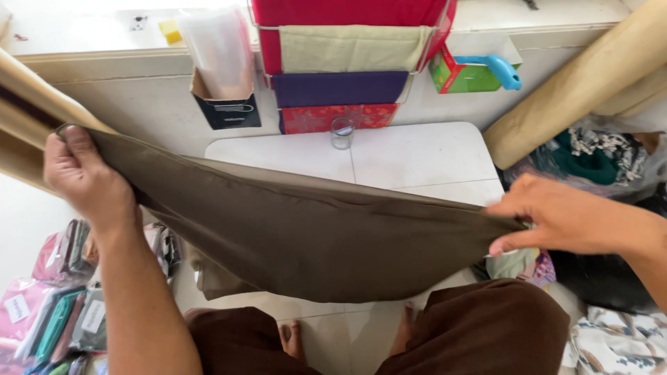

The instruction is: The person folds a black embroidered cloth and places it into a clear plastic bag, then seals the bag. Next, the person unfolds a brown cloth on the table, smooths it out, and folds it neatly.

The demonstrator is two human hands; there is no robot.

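A brown piece of cloth (299, 229) is stretched taut between my two hands above the floor. My left hand (83, 177) grips its upper left corner, raised at the left side. My right hand (556, 215) pinches the opposite corner, lower and at the right. The cloth sags in the middle and hides part of a low white table (410, 156) behind it. My knees, in dark brown trousers, and my bare feet show beneath the cloth.
On the table stands a small clear glass (341, 132). Behind it hang folded fabrics in a wire rack (347, 62). Tan cloth rolls (577, 83) lean at the right, packaged fabrics (62, 319) lie at the lower left, and a heap of patterned cloth (604, 160) lies at the right.
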